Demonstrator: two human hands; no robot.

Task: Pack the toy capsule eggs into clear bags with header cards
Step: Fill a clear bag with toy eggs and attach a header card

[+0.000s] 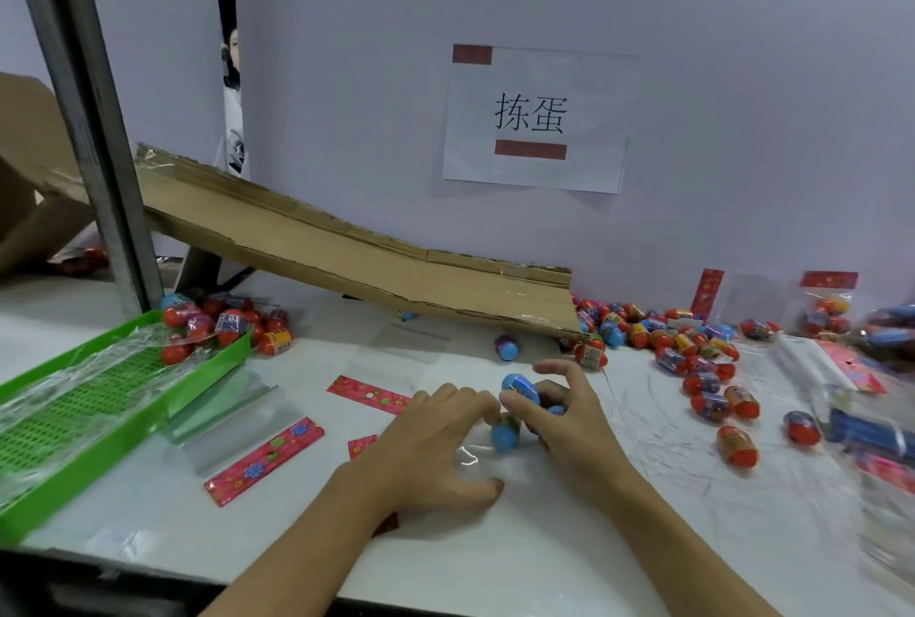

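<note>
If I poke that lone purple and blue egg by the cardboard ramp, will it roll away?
Probably. The purple and blue capsule egg looks rounded and smooth, lying free on the flat white table, so a poke would likely send it wobbling off in a curve. It looks like light, hard plastic, so it should move easily and probably not squash.

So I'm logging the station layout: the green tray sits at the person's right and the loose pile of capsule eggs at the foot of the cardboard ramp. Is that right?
Not quite. The head view shows the green tray at the person's left, not right. The loose pile of capsule eggs does lie at the foot of the cardboard ramp.
</note>
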